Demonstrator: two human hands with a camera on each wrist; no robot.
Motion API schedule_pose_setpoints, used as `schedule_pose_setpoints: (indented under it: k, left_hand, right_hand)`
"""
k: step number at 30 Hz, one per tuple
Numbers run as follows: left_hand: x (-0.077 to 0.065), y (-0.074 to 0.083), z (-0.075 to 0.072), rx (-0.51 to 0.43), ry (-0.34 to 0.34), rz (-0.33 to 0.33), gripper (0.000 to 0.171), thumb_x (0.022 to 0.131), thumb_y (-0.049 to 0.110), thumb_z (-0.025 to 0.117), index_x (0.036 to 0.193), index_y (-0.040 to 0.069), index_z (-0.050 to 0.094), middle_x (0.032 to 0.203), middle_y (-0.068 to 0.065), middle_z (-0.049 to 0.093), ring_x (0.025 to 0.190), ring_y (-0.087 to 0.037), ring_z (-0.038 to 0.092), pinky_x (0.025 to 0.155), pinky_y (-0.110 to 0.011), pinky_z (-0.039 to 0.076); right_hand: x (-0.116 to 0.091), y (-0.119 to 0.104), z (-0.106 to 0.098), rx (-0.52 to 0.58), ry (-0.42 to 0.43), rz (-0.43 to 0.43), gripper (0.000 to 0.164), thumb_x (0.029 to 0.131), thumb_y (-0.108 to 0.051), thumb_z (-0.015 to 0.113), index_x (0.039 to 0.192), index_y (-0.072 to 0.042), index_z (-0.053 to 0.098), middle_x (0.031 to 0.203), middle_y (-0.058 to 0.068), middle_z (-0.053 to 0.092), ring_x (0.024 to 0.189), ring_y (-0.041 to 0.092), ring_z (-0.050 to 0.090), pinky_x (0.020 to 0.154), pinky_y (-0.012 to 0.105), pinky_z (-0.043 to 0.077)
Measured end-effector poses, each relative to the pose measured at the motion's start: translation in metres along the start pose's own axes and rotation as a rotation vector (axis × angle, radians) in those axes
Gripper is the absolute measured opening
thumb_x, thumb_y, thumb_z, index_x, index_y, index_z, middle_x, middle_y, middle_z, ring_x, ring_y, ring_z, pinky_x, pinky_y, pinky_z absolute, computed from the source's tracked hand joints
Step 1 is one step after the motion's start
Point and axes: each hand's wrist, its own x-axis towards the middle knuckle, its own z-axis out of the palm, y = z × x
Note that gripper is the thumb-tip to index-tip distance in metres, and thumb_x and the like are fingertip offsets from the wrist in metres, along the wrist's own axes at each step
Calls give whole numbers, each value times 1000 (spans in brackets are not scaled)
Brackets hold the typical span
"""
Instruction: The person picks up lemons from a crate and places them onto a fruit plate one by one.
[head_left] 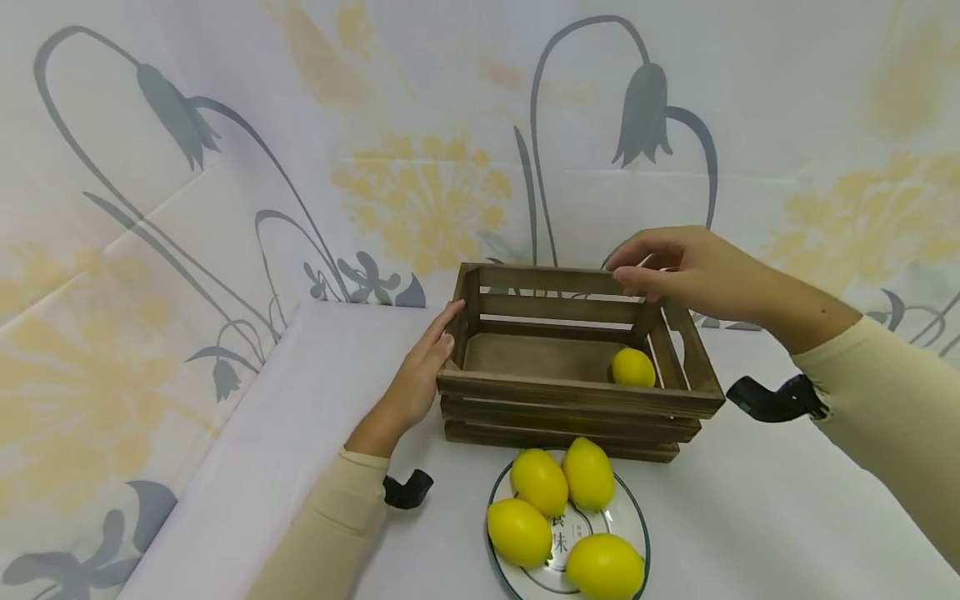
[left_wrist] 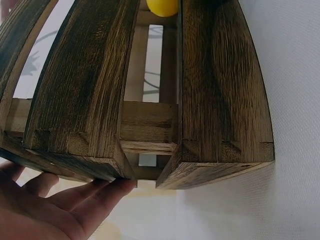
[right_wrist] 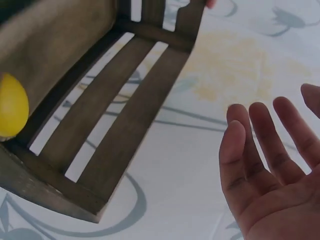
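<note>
A dark brown slatted wooden crate [head_left: 570,390] stands on the white cloth, with one yellow lemon [head_left: 633,367] inside at its right end. My left hand [head_left: 416,371] rests on the crate's left end; the left wrist view shows its extended fingers [left_wrist: 95,200] against the slats. Over the crate's back right corner is my right hand [head_left: 686,267], its fingers loosely bent. In the right wrist view that hand [right_wrist: 272,185] has spread fingers and an empty palm, apart from the crate's rim [right_wrist: 135,122].
In front of the crate, close to its front wall, lies a round white plate [head_left: 628,512] with a dark rim, holding several lemons [head_left: 519,532]. Behind rises a white cloth backdrop [head_left: 465,75] printed with grey and yellow flowers. Black wrist mounts [head_left: 776,398] jut out from both sleeves.
</note>
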Motion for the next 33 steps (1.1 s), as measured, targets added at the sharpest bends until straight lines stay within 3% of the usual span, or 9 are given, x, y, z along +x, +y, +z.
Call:
schedule_pose_setpoints:
  k: [11,16,33]
  left_hand:
    - [1,-1,1,-14,-4,0,50,109,33,26,160,30,24,168,6,15,156,-18,10,125,-54,11]
    - [0,-1,1,-12,1,0,50,109,32,25,160,30,24,168,6,15,156,-17,10,126,-52,11]
    - [-3,-1,4,-12,3,-7,50,110,32,26,159,30,25,168,6,14,156,-17,11,125,-52,13]
  right_hand:
    - [42,18,7,28,-120,70,31,101,-31,61,123,-11,67,112,10,70,92,16,70,76,28,58]
    - [53,22,12,24,-162,67,33,102,-29,59,126,-7,65,120,14,67,99,24,71,79,34,60]
    - [71,44,26,-103,-295,115,40,102,-36,58,128,-7,64,114,13,70,89,22,69,72,35,58]
